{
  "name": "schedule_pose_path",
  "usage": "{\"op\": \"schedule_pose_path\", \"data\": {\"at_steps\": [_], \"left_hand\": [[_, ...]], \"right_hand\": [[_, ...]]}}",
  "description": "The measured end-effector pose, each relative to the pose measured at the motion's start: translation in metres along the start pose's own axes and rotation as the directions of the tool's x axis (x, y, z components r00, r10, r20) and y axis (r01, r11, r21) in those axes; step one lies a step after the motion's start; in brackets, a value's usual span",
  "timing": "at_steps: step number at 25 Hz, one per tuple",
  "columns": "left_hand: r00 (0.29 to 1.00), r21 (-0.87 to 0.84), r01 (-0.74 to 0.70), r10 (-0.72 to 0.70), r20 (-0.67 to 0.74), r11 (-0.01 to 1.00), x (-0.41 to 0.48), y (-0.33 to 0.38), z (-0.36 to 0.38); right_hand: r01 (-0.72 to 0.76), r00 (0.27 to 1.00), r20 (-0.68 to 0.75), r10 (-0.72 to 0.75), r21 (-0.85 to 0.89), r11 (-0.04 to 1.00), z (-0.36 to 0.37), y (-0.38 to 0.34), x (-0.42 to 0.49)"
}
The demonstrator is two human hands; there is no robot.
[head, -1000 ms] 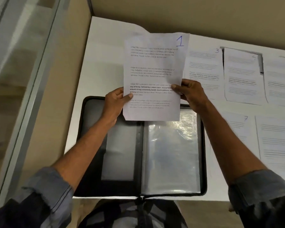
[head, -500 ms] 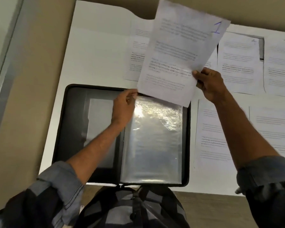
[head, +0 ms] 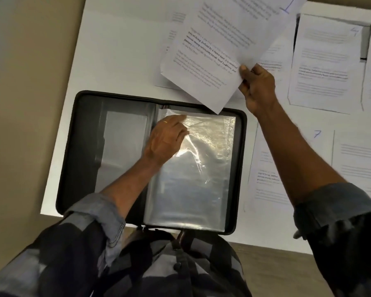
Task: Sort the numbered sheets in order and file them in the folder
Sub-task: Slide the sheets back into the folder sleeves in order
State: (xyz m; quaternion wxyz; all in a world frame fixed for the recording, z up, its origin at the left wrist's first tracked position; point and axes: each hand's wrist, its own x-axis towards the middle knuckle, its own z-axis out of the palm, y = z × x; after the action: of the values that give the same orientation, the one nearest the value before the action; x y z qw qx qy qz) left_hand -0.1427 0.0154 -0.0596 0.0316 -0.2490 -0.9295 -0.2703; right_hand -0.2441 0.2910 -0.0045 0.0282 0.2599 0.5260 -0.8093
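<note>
Two hands are busy: the right hand (head: 258, 86) pinches sheet 1 (head: 223, 46) by its lower edge, tilted in the air over the far rim of the open folder (head: 84, 146); the left hand (head: 165, 140) pinches the clear sleeve (head: 193, 179) inside, puckering it.

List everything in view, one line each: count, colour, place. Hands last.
sheet 1: one, white, raised above the folder's far edge
loose sheets: at least six, white, flat on the table, far and right sides; only 4 and 7 readable
folder: one, black, open flat at the table's near edge
clear pockets: stack, count unclear, transparent, folder's right half
table: one, white
left hand: pinches the top pocket near its upper edge
right hand: pinches sheet 1 at its lower corner
</note>
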Motion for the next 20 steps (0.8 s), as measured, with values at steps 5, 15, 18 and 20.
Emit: {"op": "schedule_pose_path", "data": {"at_steps": [5,15,18,20], "left_hand": [[0.994,-0.066,-0.064,0.07,0.08,0.996,0.012,-0.007,-0.019],[0.957,-0.201,0.024,0.036,0.287,0.979,0.036,-0.01,-0.042],[0.958,-0.167,0.068,-0.018,0.287,0.984,0.041,-0.015,-0.047],[0.957,-0.124,0.061,-0.022,0.29,0.99,0.048,-0.022,-0.052]], "right_hand": [[0.02,1.0,0.009,-0.02,0.032,0.999,0.026,0.027,-0.015],[0.09,0.994,0.073,-0.076,-0.208,0.974,0.025,0.025,-0.027],[0.075,0.995,0.089,-0.053,-0.275,0.959,0.011,0.016,-0.026],[0.058,0.996,0.085,-0.033,-0.315,0.947,0.003,0.008,-0.021]]}}
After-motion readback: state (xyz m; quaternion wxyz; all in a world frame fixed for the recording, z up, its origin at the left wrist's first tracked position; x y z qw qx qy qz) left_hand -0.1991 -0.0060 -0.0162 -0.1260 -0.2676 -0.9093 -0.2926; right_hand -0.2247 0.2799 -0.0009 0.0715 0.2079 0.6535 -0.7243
